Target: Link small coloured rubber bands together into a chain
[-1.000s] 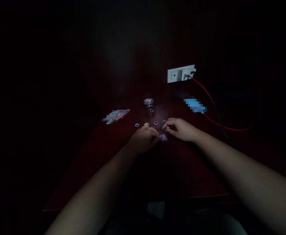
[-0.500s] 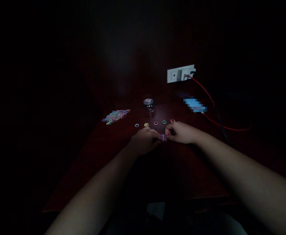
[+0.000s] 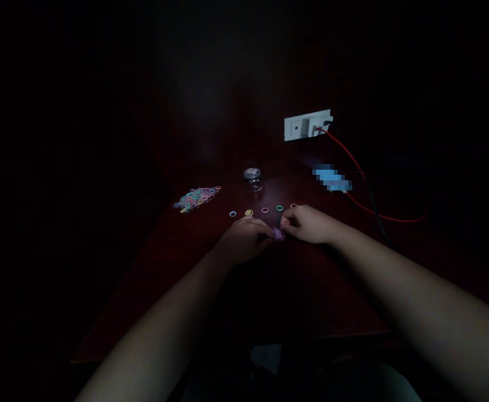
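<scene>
A small bunch of purple bands (image 3: 278, 234) lies on the dark red table between my two hands. My left hand (image 3: 248, 239) touches its left side, thumb and forefinger closed on the edge of the bunch. At the bunch's upper right is my right hand (image 3: 305, 223), its fingers curled together; whatever they hold is hidden. Beyond my hands runs a row of small bands: a blue one (image 3: 233, 214), a yellow one (image 3: 249, 213), a pink one (image 3: 265, 210), a green one (image 3: 279, 208) and a pinkish one (image 3: 293, 206), partly covered by my right hand.
A loose pile of mixed coloured bands (image 3: 196, 199) lies at the back left. A clear lidded jar (image 3: 252, 180) stands behind the row. At the back right are a blurred blue object (image 3: 331, 177), a red cable (image 3: 345, 146) and a wall socket (image 3: 297, 128).
My right hand has drawn slightly away from the purple bunch, and more of the bunch shows. The whole view has shifted a little.
</scene>
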The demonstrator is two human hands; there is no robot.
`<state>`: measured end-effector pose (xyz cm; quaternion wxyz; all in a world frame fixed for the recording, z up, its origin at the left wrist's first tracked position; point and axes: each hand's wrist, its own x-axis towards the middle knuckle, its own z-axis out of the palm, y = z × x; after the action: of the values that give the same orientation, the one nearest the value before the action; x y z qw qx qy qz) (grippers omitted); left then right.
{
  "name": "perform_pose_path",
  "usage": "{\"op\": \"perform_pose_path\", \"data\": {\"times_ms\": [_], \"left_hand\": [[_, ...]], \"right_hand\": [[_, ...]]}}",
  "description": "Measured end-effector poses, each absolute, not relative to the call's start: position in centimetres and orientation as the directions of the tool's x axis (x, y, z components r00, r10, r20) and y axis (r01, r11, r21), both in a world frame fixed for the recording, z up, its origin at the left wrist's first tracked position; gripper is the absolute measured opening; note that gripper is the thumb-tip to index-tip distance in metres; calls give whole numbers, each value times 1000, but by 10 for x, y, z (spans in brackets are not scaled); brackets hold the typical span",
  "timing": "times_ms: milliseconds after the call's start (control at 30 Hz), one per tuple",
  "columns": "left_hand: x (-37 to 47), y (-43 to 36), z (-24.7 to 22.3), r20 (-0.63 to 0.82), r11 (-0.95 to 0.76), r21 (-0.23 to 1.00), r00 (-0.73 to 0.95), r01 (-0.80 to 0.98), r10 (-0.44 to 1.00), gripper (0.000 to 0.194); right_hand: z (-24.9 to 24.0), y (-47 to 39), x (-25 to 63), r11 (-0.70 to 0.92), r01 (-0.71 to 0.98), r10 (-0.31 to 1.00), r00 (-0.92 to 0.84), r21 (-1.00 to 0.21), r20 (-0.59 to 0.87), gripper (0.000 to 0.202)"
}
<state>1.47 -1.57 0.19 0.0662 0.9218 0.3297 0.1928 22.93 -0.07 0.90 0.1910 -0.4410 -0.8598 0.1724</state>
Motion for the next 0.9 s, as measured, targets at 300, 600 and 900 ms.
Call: {"op": "perform_pose_path", "data": {"times_ms": [300,600,900], "left_hand": [[17,-16,2,295,-783,268,726,561,622,16],[14,-15,1,296,-781,271,723,563,624,16],[14,-14,0,294,-773,271,715,573,634,16]], "right_hand": [[6,2,229,562,657,799,-588,-503,125,19],[6,3,230,583,620,789,-588,-526,181,19],[2,4,230,552,608,809,-556,-570,190,19]]}}
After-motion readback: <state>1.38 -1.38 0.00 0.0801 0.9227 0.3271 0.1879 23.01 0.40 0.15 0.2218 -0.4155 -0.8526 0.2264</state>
